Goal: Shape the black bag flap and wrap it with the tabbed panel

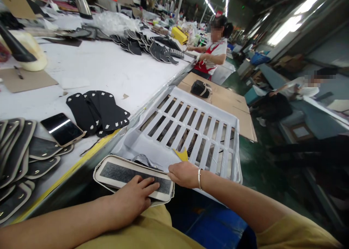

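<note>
A long white bag base (pixel 120 173) with rounded ends and a dark grey strip along its middle lies across my lap, near the table's front edge. My left hand (pixel 133 196) rests on it, palm down, its fingers stretched apart over the strip. At the right end of the base, my right hand (pixel 183 174) is closed, fingertips against the rim. Just beyond those knuckles shows a yellow piece (pixel 182 154); whether it is in the hand I cannot tell. Dark shiny material (pixel 144 159) bulges up behind the base's far side.
A grey slatted plastic crate (pixel 180 121) stands ahead, with cardboard (pixel 229 105) and a tied black bundle (pixel 201 88) behind. On the white table (pixel 109 71) are a phone (pixel 62 129), black panels (pixel 100 109) and white-edged dark pieces (pixel 16 151). A co-worker (pixel 212 52) stands farther along.
</note>
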{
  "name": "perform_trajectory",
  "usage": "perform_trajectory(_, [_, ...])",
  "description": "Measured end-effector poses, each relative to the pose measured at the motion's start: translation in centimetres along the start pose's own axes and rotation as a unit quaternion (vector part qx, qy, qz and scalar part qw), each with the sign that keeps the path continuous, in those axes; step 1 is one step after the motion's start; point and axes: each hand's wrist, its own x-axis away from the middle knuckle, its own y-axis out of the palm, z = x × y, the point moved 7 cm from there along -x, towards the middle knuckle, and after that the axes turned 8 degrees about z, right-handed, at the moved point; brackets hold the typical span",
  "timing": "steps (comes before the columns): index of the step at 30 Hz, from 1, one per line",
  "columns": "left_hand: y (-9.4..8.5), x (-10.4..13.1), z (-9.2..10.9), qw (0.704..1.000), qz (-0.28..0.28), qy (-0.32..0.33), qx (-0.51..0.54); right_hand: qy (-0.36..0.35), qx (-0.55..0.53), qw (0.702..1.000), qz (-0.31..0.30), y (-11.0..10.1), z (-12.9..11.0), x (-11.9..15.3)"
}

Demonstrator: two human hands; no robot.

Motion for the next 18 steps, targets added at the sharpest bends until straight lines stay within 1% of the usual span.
perform_trajectory(2, [0.1,0.3,0.2,1.000,0.004,0.006,0.002,0.046,-0.034,0.998,-0.014,0.5,0.3,-0.6])
perform_trajectory(4, [0.0,0.4,0.4,1.000,0.002,0.012,0.008,0.067,-0.043,0.997,-0.022,0.7,0.0,-1.4])
perform_trajectory(8, [-0.4,0.5,0.3,0.999,-0.016,0.004,0.040,0.050,-0.034,0.997,-0.041,1.0,-1.1,-3.1])
perform_trajectory(10, [-0.6,0.5,0.2,0.997,-0.029,-0.008,0.064,0.066,-0.025,0.997,-0.037,1.1,-0.2,-3.3])
perform_trajectory(13, [-0.7,0.7,0.2,0.994,-0.051,-0.020,0.095,0.130,-0.001,0.991,-0.039,1.4,2.9,-2.1])
perform_trajectory(15, [-0.5,0.6,0.2,0.992,-0.063,-0.026,0.105,0.156,0.005,0.987,-0.046,1.6,4.3,-0.8])
perform_trajectory(16, [-0.4,0.6,0.2,0.991,-0.065,-0.029,0.109,0.161,-0.007,0.986,-0.040,1.5,4.4,-0.2])
perform_trajectory(18, [-0.1,0.4,0.2,0.991,-0.063,-0.032,0.114,0.160,-0.050,0.986,-0.010,0.9,3.6,0.3])
